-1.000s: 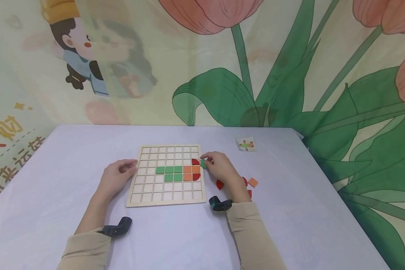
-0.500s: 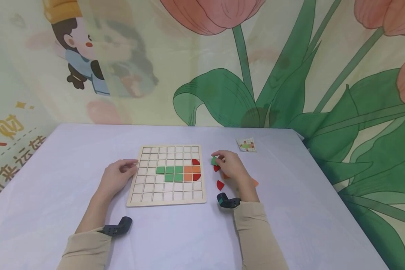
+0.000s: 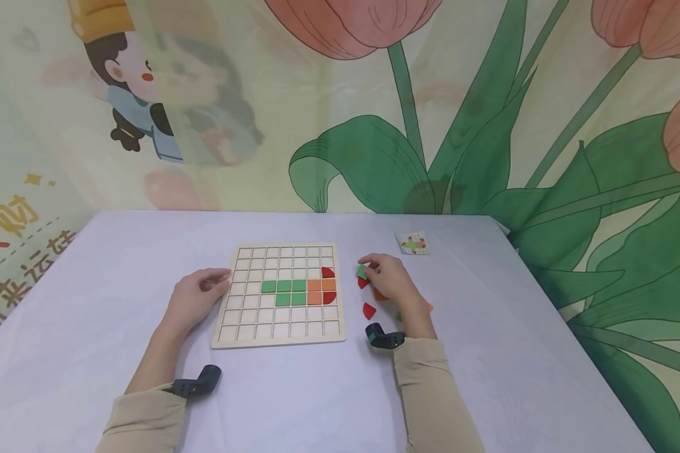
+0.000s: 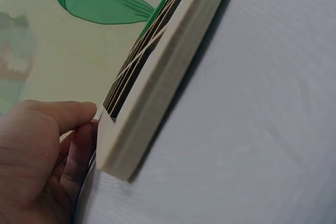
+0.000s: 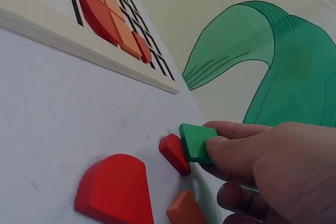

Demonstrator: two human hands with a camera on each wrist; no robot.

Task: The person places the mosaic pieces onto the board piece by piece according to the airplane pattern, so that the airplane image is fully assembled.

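A wooden grid board point(image 3: 249, 314) lies on the white table, with green squares point(image 3: 283, 292), orange squares point(image 3: 315, 290) and two red quarter-round tiles point(image 3: 328, 297) set in its cells. At its left edge, my left hand point(image 3: 195, 297) touches the frame with its fingertips; the left wrist view shows them beside the board's corner point(image 4: 121, 156). Right of the board, my right hand point(image 3: 393, 277) pinches a green square tile point(image 5: 195, 142) between thumb and fingers. Close behind that tile is a red piece point(image 5: 174, 153) on the table, with an orange piece point(image 5: 185, 209) nearer the camera.
Another red quarter-round tile point(image 3: 369, 311) lies right of the board. More loose tiles are partly hidden under the right hand and forearm. A small pattern card point(image 3: 412, 243) rests at the back right. Behind the table hangs a printed cloth point(image 3: 345, 151) with tulips.
My right hand has moved right, away from the board's right edge, carrying the green square tile to the loose pieces. My left hand stays at the board's left edge.
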